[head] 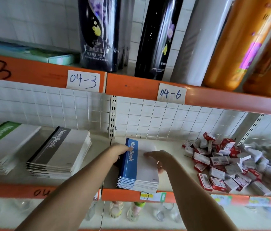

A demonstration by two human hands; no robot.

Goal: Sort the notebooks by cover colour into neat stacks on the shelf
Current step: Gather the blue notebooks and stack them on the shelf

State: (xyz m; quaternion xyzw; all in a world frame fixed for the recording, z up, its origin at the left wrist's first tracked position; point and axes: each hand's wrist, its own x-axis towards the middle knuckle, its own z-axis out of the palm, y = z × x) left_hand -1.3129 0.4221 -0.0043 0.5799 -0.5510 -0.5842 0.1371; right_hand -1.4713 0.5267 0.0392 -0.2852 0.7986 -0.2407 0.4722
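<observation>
Three notebook stacks lie on the middle shelf (98, 165). A green-spined stack (6, 144) sits at the far left, a black-and-grey stack (59, 152) beside it, and a blue-spined stack (138, 165) right of the shelf upright. My left hand (119, 150) presses against the blue stack's left spine edge, fingers on its top corner. My right hand (158, 158) rests flat on the blue stack's white cover, thumb hooked over its right edge. Both hands touch the stack; neither lifts a notebook.
A heap of small red-and-white boxes (214, 164) and wrapped packets (268, 164) fills the shelf to the right. Tall dark and orange bottles (101, 34) stand on the shelf above, labelled 04-3 and 04-6. Glass jars (134, 212) sit on the shelf below.
</observation>
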